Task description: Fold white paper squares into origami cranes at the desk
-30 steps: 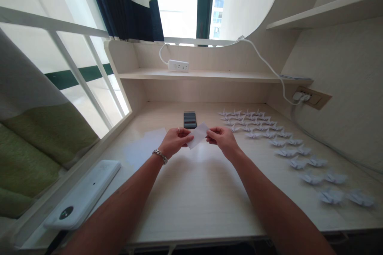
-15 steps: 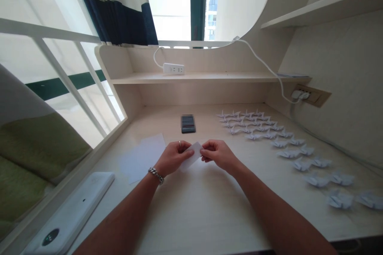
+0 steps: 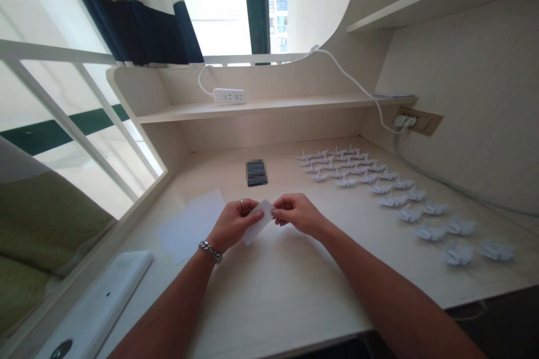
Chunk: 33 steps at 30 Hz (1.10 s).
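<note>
Our left hand (image 3: 232, 224) and right hand (image 3: 297, 215) both grasp a small white paper slip (image 3: 257, 221), pinching it over the desk (image 3: 295, 280). Left of the slip lie loose paper sheets (image 3: 191, 224); right of it, rows of origami cranes (image 3: 357, 171).

A white power strip (image 3: 229, 96) sits on the shelf (image 3: 295, 105) above the desk (image 3: 286, 297).

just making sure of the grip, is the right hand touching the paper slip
Touching. The head view shows the right hand with its fingertips pressed on the edge of the paper slip, with no gap between them.
</note>
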### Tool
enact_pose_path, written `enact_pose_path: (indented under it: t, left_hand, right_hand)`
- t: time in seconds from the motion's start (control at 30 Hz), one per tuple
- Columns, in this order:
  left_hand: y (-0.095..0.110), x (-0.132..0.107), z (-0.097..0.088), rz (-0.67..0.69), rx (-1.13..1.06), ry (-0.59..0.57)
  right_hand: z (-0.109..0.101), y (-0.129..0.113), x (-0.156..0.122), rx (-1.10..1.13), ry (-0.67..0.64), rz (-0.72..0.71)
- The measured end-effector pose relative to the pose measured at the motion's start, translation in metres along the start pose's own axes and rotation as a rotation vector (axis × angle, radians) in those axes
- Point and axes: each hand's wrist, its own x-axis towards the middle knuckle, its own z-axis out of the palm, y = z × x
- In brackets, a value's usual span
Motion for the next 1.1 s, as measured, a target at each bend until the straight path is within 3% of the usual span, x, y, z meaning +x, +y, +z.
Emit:
enact_pose_path:
  t: [0.77, 1.1]
  left_hand:
    - [0.011, -0.009, 0.006, 0.048, -0.05, 0.116]
    - [0.015, -0.01, 0.005, -0.003, -0.107, 0.005]
  right_hand:
    - [-0.001, -0.016, -0.009, 0.049, -0.042, -0.128]
    - [-0.002, -0.012, -0.008, 0.0, -0.044, -0.092]
